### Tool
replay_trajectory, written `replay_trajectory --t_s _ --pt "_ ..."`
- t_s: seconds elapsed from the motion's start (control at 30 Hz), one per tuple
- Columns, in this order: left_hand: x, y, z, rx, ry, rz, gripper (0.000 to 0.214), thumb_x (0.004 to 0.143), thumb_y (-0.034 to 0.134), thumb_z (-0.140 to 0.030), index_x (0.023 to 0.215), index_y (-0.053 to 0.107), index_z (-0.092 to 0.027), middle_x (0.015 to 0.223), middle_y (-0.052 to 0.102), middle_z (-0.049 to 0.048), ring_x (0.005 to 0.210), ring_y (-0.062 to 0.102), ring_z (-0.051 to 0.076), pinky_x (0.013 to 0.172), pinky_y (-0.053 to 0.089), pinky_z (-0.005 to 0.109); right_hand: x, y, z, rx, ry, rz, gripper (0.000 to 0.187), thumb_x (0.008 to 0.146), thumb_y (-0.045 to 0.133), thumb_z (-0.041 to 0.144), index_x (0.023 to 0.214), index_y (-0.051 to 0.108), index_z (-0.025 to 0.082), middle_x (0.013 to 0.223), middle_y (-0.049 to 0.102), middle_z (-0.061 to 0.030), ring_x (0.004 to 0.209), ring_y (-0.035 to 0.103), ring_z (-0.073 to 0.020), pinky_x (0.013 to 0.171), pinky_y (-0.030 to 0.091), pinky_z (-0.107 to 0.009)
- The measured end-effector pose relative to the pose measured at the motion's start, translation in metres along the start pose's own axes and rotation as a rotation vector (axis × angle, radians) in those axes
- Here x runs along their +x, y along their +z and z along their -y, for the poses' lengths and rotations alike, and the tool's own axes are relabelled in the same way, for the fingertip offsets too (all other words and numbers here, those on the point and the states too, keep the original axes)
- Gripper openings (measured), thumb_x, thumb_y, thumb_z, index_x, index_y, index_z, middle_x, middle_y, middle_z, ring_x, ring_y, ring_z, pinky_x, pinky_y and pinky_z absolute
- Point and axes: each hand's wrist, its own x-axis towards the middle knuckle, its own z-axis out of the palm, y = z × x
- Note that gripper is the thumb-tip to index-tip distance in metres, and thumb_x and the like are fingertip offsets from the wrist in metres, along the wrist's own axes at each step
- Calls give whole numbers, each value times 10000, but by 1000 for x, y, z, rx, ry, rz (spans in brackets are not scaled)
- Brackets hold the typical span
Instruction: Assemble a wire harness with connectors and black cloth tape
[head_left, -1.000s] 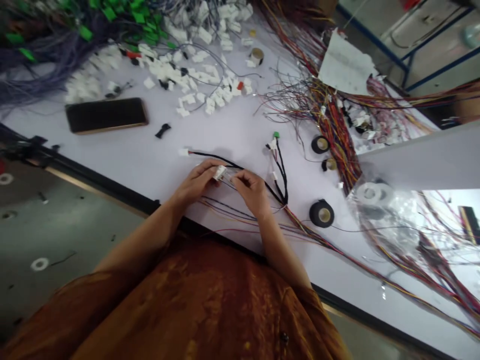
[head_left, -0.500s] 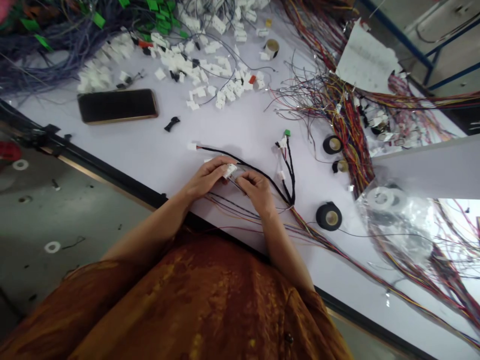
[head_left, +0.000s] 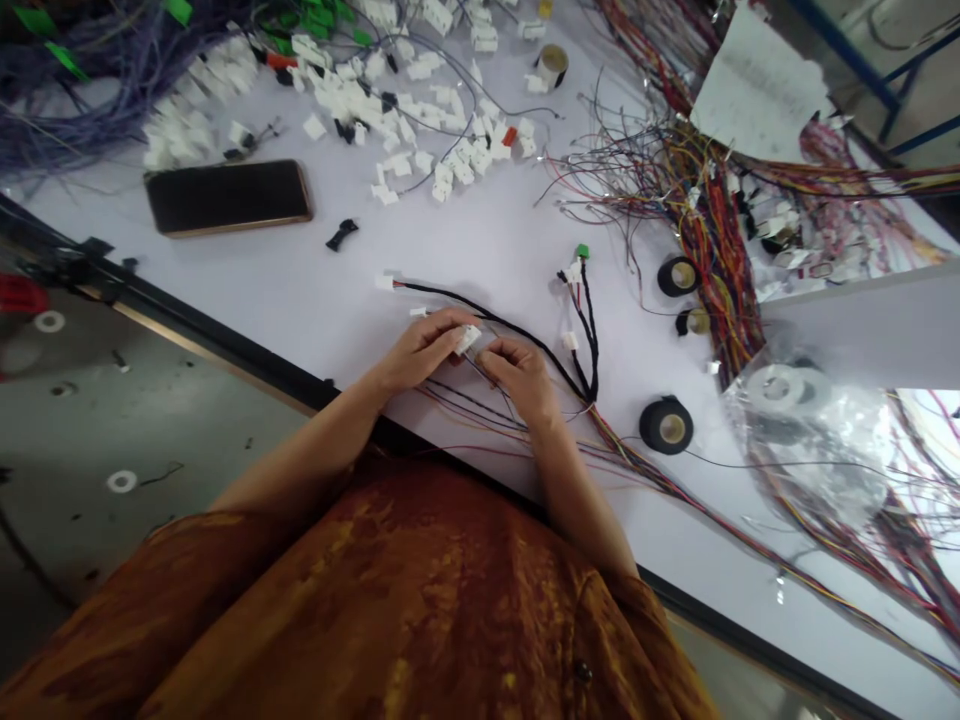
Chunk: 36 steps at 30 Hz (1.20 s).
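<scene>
My left hand pinches a small white plastic connector just above the white table. My right hand is closed right beside it, its fingertips gripping thin wires that run into the connector. A black-sleeved wire harness runs behind both hands, from a white plug on the left to a branch with a green connector on the right. Thin coloured wires trail from under my hands toward the table's near edge.
A dark phone lies at the left. Piles of white connectors sit at the back. Black tape rolls stand to the right, near bundles of coloured wires, a clear bag and a paper sheet.
The view has shifted a little, so everything sits slightly further right and lower. My hands stay together on the connector, with the right fingers a bit closer to it.
</scene>
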Motion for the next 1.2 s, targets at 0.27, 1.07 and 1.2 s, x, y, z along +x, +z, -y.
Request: replay_trajectory --t_s 0.27,1.07,1.2 --pt "-4 5 8 118 107 49 274 989 500 -360 1143 641 -182 957 678 62 762 605 124 727 520 267 -1 2 -2 -94 -30 -38 202 834 613 338 709 618 180 544 466 61 519 386 -76 511 295 -235" --pt "7 -4 14 -229 -158 -173 261 900 681 -438 1065 605 -249 760 633 -33 653 623 106 640 490 269 -64 -40 5 -682 -460 -462 180 963 520 273 877 668 217 876 640 -51 899 594 -203 861 461 -381" --pt "14 -12 25 -374 -173 -136 216 937 660 -354 1086 549 -243 746 659 -105 578 570 37 608 481 224 -128 -67 -7 -858 -398 -363 200 971 546 306 880 699 214 844 656 -45 847 613 -192 806 484 -359"
